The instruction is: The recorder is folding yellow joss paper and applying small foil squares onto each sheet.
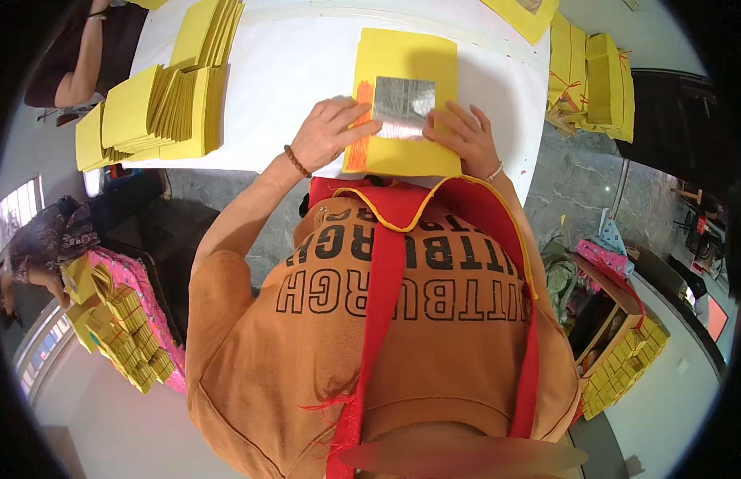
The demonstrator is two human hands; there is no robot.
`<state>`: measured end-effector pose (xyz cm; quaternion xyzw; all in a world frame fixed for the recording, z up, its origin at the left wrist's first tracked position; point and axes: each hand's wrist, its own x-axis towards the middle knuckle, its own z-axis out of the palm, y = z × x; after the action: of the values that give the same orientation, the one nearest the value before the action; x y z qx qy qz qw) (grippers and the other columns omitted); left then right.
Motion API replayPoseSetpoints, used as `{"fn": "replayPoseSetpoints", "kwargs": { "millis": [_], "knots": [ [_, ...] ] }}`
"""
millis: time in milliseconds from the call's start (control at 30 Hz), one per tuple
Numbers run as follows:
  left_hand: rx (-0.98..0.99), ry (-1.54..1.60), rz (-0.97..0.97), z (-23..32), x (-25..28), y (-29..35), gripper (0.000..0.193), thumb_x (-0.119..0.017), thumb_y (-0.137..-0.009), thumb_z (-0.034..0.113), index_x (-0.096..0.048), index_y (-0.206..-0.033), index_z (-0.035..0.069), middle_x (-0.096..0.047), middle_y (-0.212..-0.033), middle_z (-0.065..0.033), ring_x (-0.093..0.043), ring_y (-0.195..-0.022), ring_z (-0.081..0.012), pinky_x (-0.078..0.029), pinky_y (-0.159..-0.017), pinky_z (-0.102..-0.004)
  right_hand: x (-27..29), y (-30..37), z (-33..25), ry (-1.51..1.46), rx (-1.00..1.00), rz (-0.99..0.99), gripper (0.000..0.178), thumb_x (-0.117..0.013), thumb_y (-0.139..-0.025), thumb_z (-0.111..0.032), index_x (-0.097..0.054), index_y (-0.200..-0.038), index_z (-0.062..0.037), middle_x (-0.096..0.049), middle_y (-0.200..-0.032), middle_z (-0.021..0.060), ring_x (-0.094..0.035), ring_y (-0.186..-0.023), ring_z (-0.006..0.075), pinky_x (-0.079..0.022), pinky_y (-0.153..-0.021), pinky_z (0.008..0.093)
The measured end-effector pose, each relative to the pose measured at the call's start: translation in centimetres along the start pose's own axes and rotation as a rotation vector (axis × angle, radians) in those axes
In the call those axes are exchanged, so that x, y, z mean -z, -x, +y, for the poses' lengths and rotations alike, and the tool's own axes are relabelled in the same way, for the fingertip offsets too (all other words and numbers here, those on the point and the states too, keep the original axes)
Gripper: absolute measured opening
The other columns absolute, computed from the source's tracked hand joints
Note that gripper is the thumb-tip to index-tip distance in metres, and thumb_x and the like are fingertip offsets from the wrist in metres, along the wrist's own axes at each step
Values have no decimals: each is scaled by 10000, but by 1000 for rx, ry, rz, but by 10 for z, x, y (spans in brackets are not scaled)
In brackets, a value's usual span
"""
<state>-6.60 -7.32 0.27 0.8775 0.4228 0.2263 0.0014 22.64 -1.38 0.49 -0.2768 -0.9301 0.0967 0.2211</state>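
A stack of yellow paper (410, 57) lies in front of me at the near edge of the white table, with a silver foil square (404, 100) on its top sheet. An orange-red strip (359, 148) runs down the paper's left side. My left hand (334, 132), a brown bead bracelet at its wrist, rests across that strip, its fingers stretched to the foil's left edge. On the other side, my right hand (468, 137) lies with fingers spread over the foil's right edge and the yellow paper. How many sheets lie beneath is hard to tell.
Folded yellow paper bundles (159, 112) stand at the table's left, more tied bundles (590, 80) beyond its right edge. Another person's arm (83, 60) shows at far left. Behind me are piles of yellow bundles (127, 319) and a wooden box (614, 319).
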Motion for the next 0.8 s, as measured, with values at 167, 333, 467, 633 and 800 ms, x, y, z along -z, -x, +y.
{"fn": "replayPoseSetpoints", "kwargs": {
  "millis": [167, 333, 467, 633, 800],
  "knots": [
    [209, 301, -32, 14, 6, 1, 302, -580, -733, 78, -607, -1032, 113, -613, -1036, -36, -552, -956, -209, -411, -814, -325, 5, 1, -11, -353, -110, -91, 290, -606, -767, -234, -617, -1048, -166, -610, -1100, 8, -543, -1055, 181, -337, -889, 375],
    [498, 340, -48, 12, 0, -9, 164, -543, -856, 186, -599, -948, 62, -615, -763, -83, -573, -807, -248, -439, -692, -347, -11, -8, 5, -446, -381, -132, 194, -585, -811, -232, -628, -946, -100, -650, -892, 70, -601, -849, 218, -378, -806, 340],
    [940, 660, -77, 12, -7, -25, 305, -475, -910, 294, -579, -864, 11, -553, -595, -113, -570, -625, -251, -440, -582, -366, -13, -25, -8, -660, -760, -19, 240, -588, -832, -269, -596, -949, -60, -644, -763, 111, -609, -646, 251, -450, -627, 340],
    [1139, 830, -25, 1, -22, -31, 342, -484, -895, 313, -584, -861, -12, -567, -587, -111, -551, -520, -222, -429, -531, -354, -22, -33, -12, -705, -892, 211, 368, -645, -794, -261, -541, -1093, -72, -634, -740, 95, -600, -598, 205, -447, -544, 325],
    [1250, 836, -86, -7, -27, -38, 324, -515, -866, 310, -626, -932, 13, -585, -606, -113, -546, -533, -207, -417, -531, -328, -24, -37, -11, -535, -968, 139, 399, -668, -780, -224, -537, -1133, -93, -599, -686, 59, -556, -567, 167, -438, -551, 288]
  ]
}}
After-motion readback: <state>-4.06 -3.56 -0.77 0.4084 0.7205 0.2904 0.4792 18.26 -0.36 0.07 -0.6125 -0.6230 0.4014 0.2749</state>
